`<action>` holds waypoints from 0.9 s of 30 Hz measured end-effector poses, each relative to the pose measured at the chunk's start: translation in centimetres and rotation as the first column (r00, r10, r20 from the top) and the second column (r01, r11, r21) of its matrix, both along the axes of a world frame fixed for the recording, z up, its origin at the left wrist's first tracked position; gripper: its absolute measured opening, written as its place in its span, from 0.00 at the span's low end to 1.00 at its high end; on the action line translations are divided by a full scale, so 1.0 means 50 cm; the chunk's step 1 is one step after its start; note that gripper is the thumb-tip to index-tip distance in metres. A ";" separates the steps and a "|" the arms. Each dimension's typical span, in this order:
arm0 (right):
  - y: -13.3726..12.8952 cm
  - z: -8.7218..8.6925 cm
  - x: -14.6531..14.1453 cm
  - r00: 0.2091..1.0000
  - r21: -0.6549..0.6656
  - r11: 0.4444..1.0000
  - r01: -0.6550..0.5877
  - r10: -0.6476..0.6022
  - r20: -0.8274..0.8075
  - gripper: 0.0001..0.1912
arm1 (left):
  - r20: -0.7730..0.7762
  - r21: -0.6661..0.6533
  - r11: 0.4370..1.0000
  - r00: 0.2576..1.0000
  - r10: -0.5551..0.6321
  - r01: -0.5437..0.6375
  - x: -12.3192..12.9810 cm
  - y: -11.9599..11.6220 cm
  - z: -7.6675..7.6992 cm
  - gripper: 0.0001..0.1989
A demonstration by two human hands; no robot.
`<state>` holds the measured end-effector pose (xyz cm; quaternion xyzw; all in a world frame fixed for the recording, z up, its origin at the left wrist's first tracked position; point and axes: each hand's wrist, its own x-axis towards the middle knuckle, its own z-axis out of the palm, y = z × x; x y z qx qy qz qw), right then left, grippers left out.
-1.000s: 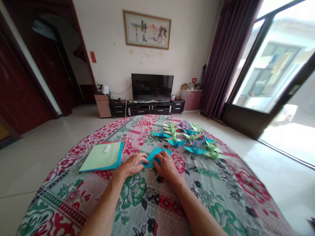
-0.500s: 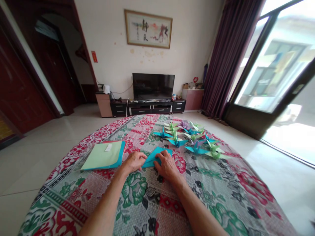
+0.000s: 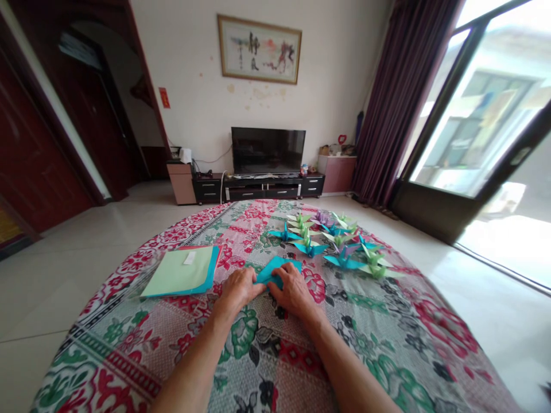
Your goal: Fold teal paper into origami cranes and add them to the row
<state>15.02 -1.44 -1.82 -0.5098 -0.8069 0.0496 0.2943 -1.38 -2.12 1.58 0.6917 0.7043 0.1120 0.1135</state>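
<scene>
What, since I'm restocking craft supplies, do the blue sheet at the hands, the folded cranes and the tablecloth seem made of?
Blue sheet: likely paper, fairly matte; it shows flat planes with straight edges.
Folded cranes: probably similar paper, also matte, given their thin, pointed wings.
Tablecloth: apparently woven fabric, matte, with a visible textured weave; cotton or synthetic, I can't tell.

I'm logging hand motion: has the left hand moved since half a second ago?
Yes: the left hand has shifted rightward, toward the right hand, the left forearm now covering more of the green flower on the tablecloth.
</scene>
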 end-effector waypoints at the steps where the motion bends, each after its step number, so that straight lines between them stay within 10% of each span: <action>1: -0.001 0.000 -0.001 1.000 -0.003 1.000 0.002 -0.002 0.005 0.11 | -0.009 -0.009 1.000 1.000 0.002 -0.002 0.001 0.001 -0.003 0.15; 27: 0.008 0.011 0.047 0.998 -0.075 0.995 -0.062 0.063 0.022 0.14 | 0.204 -0.139 0.982 0.974 -0.095 0.125 -0.063 0.013 -0.004 0.10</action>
